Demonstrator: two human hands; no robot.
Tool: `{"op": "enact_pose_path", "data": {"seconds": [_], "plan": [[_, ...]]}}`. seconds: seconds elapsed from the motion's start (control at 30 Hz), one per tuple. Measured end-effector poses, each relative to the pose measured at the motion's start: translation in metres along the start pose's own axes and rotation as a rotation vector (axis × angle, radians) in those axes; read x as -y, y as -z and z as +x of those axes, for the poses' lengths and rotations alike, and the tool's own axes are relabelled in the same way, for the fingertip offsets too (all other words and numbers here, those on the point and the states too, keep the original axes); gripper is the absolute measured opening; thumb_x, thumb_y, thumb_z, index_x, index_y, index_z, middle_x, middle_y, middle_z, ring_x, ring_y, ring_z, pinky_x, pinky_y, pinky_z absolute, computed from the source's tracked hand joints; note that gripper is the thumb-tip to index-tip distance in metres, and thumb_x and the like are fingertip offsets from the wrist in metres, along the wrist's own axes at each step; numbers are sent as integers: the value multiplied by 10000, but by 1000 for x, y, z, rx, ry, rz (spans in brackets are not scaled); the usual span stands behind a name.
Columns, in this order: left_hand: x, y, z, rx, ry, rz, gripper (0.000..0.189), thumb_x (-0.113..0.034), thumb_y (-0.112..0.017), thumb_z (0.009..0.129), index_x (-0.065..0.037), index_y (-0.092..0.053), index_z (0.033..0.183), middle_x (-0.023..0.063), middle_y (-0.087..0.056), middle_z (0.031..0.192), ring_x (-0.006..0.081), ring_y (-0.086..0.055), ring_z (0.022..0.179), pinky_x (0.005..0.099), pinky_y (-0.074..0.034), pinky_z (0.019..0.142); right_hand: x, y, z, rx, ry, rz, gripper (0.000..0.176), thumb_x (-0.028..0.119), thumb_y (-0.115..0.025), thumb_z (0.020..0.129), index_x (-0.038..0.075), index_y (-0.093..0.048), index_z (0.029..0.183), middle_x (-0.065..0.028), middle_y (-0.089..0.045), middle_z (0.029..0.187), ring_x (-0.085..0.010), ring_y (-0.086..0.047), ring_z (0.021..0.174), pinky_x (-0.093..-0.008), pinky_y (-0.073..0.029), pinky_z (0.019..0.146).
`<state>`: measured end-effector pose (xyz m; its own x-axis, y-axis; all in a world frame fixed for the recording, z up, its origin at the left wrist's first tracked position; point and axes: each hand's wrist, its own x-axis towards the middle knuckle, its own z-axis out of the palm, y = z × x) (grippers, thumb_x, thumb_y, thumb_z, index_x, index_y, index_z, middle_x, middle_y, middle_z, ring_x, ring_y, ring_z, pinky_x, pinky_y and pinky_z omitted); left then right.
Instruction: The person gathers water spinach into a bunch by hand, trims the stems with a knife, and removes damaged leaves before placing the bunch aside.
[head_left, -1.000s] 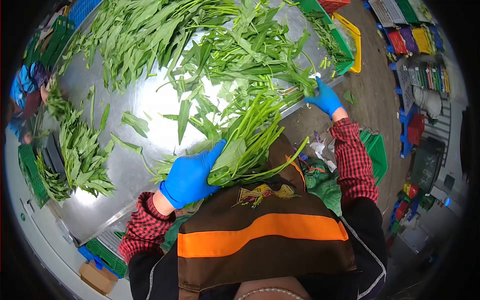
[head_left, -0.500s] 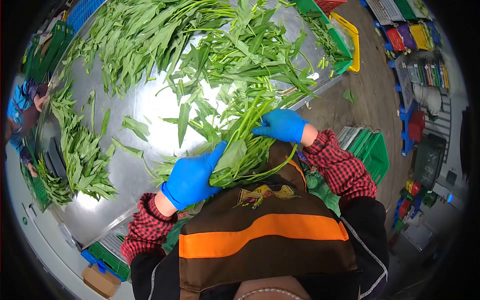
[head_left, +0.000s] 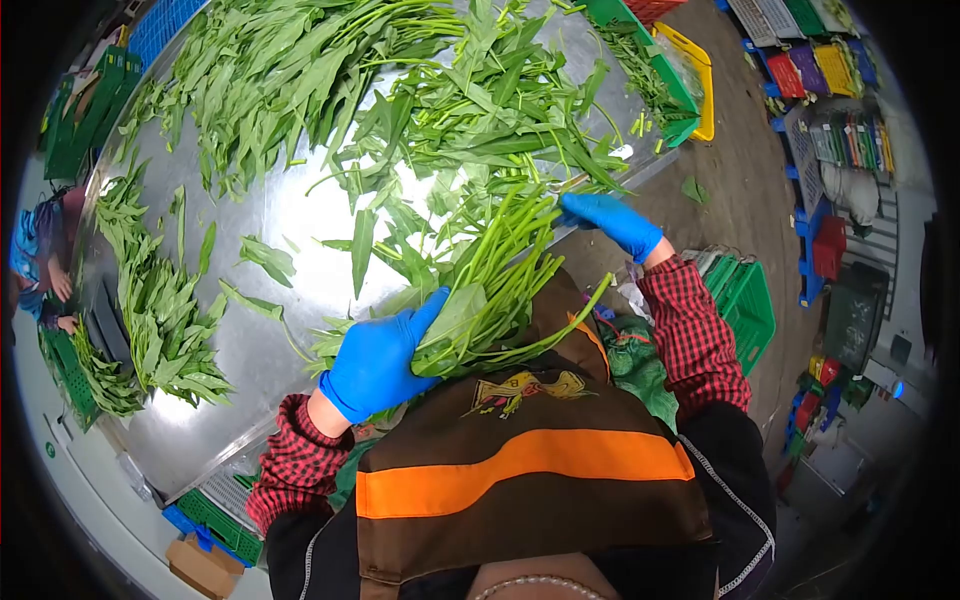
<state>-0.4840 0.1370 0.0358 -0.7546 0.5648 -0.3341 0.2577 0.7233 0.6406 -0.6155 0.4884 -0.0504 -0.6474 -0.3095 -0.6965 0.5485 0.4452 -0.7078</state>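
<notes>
Grips a bundle of green stalks [head_left: 500, 280] in the left hand [head_left: 375, 362], fingers clamped round its lower end above the counter's [head_left: 290, 220] near edge. Slants up and right toward the right hand [head_left: 612, 222], touching the far tips there — cannot tell whether those fingers close.

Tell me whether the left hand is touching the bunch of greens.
Touching. The head view shows the left hand closed around the bunch of greens, with no gap between them.
</notes>
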Motion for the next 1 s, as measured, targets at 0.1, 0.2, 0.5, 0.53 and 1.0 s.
{"op": "enact_pose_path", "data": {"seconds": [0.1, 0.2, 0.5, 0.53, 1.0], "plan": [[-1, 1, 2, 53, 29, -20, 983, -226, -804, 608, -105, -310, 1449, 163, -636, 990, 363, -632, 829, 411, -516, 695, -3, -16, -2, 156, 93, 59, 372, 330, -646, 886, 23, -664, 1094, -69, -677, 1034, -130, -629, 883, -256, -486, 807], [-3, 5, 2, 66, 37, -10, 984, -224, -804, 609, -101, -308, 1450, 161, -636, 992, 363, -632, 832, 412, -516, 696, -4, -27, 4, 142, 104, 17, 308, 247, -706, 844, 25, -681, 1057, -66, -689, 983, -126, -634, 865, -254, -489, 792], [-1, 3, 0, 48, 24, -4, 956, -252, -791, 628, -115, -318, 1448, 140, -611, 905, 333, -627, 769, 406, -500, 641, -40, 8, 14, -363, 206, -925, 262, 146, -769, 763, 34, -688, 986, -50, -689, 874, -134, -632, 777, -295, -503, 744], [-2, 4, 1, 111, 91, -17, 973, -230, -797, 615, -129, -313, 1452, 154, -634, 988, 356, -634, 832, 414, -515, 686, -57, 22, 21, -480, 372, -697, 259, 174, -768, 762, 34, -691, 966, -48, -678, 826, -134, -618, 735, -294, -498, 723], [-19, -6, -4, -51, -94, 323, 850, -213, -733, 676, -69, -359, 1425, 101, -508, 716, 264, -548, 603, 383, -430, 526, 28, -7, -3, -579, 371, -782, 267, 319, -634, 849, 59, -661, 904, -117, -620, 757, -294, -603, 667, -364, -483, 621]]}}
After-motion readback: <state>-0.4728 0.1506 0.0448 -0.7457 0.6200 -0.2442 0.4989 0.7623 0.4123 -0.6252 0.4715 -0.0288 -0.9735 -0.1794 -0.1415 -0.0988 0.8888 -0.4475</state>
